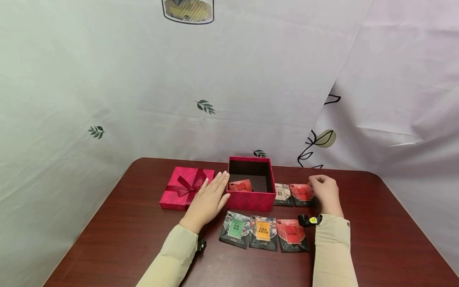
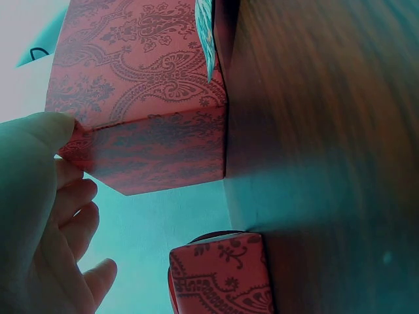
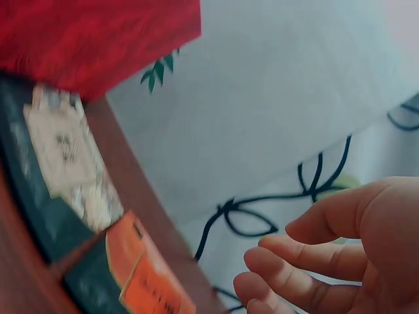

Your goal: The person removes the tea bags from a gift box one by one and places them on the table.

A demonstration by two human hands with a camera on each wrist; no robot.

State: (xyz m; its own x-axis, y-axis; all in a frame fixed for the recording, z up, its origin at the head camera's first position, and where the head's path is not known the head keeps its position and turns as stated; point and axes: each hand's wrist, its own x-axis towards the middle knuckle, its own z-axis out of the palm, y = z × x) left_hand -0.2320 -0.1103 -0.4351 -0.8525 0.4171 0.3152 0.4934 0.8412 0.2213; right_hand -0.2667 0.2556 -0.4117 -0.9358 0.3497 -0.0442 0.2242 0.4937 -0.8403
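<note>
With its fingers extended, my left hand (image 1: 206,202) rests against the left wall of a red gift box (image 1: 252,201). In the left wrist view it touches the corner of the patterned box (image 2: 150,140). A sachet (image 1: 241,185) with red print lies inside the box. To the right, my right hand (image 1: 327,194) hovers by a red-labelled sachet (image 1: 301,194); beside that lies a beige-labelled sachet (image 1: 283,195). The right wrist view shows loosely bent fingers (image 3: 304,281) with nothing between them, apart from the red-labelled sachet (image 3: 147,278).
A red lid (image 1: 179,191) with a ribbon bow lies left of the box. In front, green-labelled (image 1: 235,229), orange-labelled (image 1: 263,233) and red-labelled (image 1: 292,236) sachets form a row on the brown table (image 1: 118,235). A pale curtain (image 1: 251,79) hangs behind.
</note>
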